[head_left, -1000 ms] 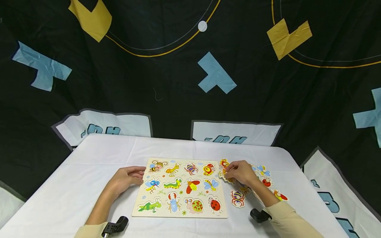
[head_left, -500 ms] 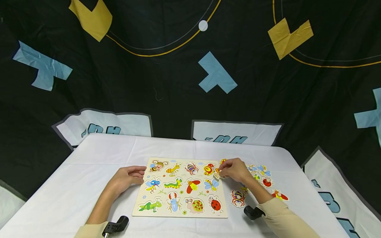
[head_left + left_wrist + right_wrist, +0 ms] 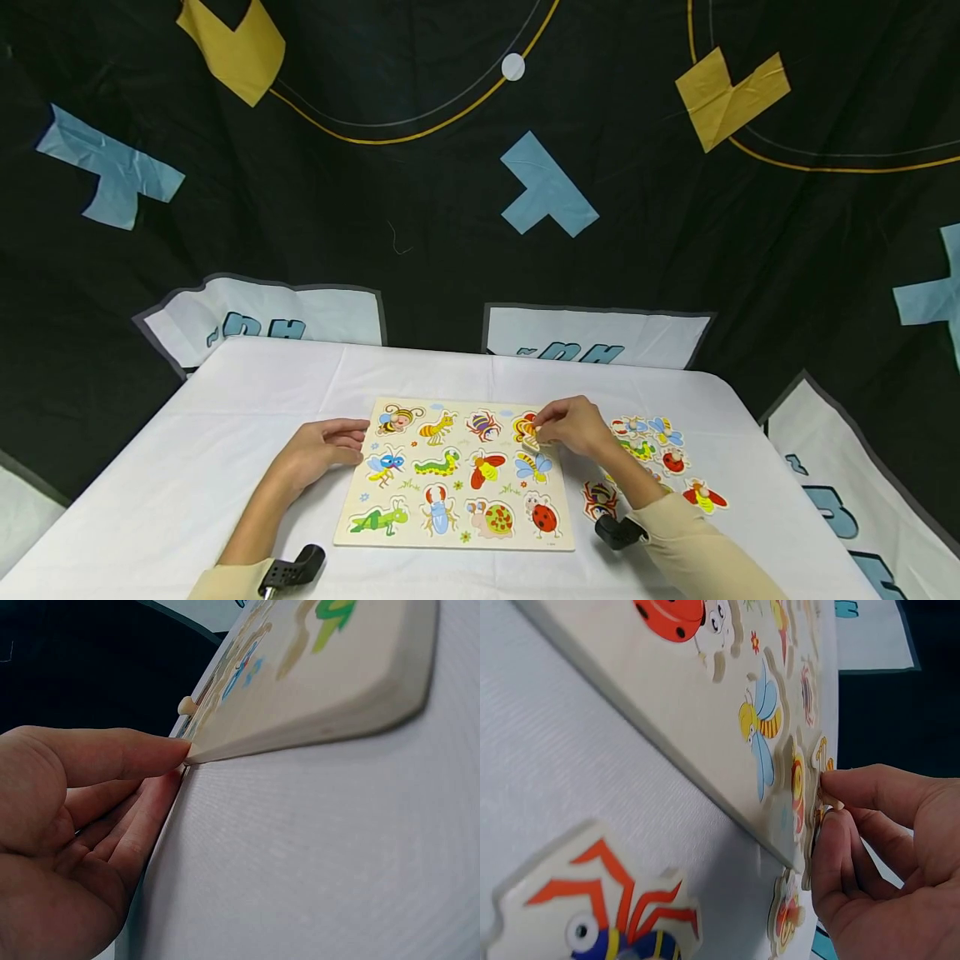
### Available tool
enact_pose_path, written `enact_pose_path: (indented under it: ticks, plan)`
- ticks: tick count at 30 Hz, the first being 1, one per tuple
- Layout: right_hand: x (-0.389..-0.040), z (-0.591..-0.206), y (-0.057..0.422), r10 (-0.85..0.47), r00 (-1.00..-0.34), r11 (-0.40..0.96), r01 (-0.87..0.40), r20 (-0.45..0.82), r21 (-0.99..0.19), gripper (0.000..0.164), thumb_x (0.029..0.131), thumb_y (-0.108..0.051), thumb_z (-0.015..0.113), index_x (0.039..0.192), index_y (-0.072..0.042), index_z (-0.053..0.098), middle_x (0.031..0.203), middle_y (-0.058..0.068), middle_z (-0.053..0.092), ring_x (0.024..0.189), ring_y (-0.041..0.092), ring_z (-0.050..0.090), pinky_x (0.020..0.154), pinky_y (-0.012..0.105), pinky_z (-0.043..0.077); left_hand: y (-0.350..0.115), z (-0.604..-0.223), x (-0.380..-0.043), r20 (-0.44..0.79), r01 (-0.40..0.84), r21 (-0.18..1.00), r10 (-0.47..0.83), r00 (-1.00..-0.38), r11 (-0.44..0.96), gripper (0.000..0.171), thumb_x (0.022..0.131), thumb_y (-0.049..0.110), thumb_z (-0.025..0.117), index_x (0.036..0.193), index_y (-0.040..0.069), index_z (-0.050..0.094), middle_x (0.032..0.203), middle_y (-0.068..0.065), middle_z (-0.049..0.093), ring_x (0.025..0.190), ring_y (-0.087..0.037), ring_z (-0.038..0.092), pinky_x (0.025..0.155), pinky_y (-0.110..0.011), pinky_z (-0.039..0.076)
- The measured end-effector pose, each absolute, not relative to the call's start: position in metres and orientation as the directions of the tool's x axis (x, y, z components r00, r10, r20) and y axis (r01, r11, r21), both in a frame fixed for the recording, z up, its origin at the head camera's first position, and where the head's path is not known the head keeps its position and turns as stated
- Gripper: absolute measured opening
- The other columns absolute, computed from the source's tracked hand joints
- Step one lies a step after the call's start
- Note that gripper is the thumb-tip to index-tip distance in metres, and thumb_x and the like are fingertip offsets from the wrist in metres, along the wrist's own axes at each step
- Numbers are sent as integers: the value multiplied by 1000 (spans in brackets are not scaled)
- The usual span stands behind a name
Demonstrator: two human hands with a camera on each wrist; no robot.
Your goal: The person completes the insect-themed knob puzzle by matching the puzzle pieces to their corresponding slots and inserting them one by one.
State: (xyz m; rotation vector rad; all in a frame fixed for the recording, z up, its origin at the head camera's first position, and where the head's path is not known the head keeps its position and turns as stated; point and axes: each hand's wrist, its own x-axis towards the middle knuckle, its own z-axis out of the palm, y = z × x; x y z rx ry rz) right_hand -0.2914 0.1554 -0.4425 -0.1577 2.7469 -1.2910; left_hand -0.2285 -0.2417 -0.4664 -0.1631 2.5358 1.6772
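A wooden insect puzzle board point(image 3: 562, 538) lies flat on the white table, printed with coloured bugs in rows. My left hand point(image 3: 315, 452) rests at its left edge; in the left wrist view the thumb point(image 3: 161, 754) touches the board's side, the other fingers below it. Over the board's top right, my right hand point(image 3: 576, 427) pinches a puzzle piece point(image 3: 822, 755) by its small knob point(image 3: 832, 801) between thumb and fingertip. That piece is tilted, with orange showing at its edge. It overlaps the printed red-and-yellow bug in the head view.
Right of the board lie loose knobbed pieces: a spider point(image 3: 599, 500), a ladybug point(image 3: 673, 461), a red-winged fly point(image 3: 703, 496), a blue-winged insect point(image 3: 664, 431) and a caterpillar point(image 3: 640, 450). A red-and-yellow piece point(image 3: 786, 915) lies by the board's corner. A black curtain hangs behind.
My right hand has moved left from the loose pieces to above the board's top right, carrying the puzzle piece. My left hand has stayed at the board's left edge.
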Motion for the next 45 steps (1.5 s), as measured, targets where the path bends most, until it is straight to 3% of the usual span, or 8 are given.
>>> enact_pose_path:
  ticks: [16, 45]
  plan:
    - [-292, -441, 135, -162, -987, 629, -93, -14, -772, 8, 75, -9, 80, 83, -11, 78, 77, -2, 72, 71, 14, 58, 66, 27, 46, -240, -466, -229, -142, -144, 906, -33, -989, 399, 59, 78, 2, 80, 134, -2, 63, 107, -9, 75, 90, -13, 68, 77, -20, 50]
    - [-301, -429, 70, -307, -951, 565, -172, -13, -807, 8, 77, -7, 79, 84, -9, 79, 80, -1, 74, 68, 14, 58, 60, 26, 46, -240, -464, -229, -145, -148, 900, -38, -989, 410, 60, 76, 1, 80, 134, -2, 63, 105, -9, 75, 90, -13, 68, 77, -20, 49]
